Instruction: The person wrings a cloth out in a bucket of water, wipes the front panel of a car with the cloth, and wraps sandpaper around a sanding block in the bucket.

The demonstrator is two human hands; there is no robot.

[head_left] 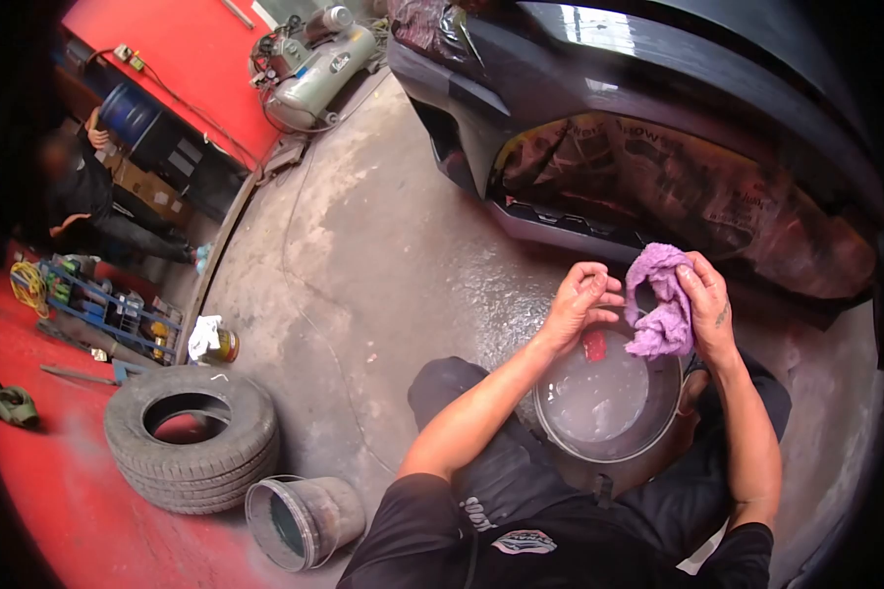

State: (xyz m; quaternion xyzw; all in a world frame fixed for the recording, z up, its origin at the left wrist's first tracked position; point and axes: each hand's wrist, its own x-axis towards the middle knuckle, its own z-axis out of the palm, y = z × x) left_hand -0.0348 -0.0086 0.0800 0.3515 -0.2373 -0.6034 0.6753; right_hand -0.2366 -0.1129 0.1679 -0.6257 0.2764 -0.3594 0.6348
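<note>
Towel [670, 319] sits gripped in the right hand [709, 302]; the left hand [574, 312], fingers open, could help wring it over the bucket [666, 395].

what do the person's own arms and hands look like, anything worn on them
Both the left hand and right hand are bare, without gloves. The forearms are uncovered too, below short black sleeves. A small dark mark shows near the right wrist.

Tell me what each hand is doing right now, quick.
Left hand: open, fingers loosely curled, nothing visible in it, close to the purple cloth.
Right hand: closed on the purple cloth.
</note>
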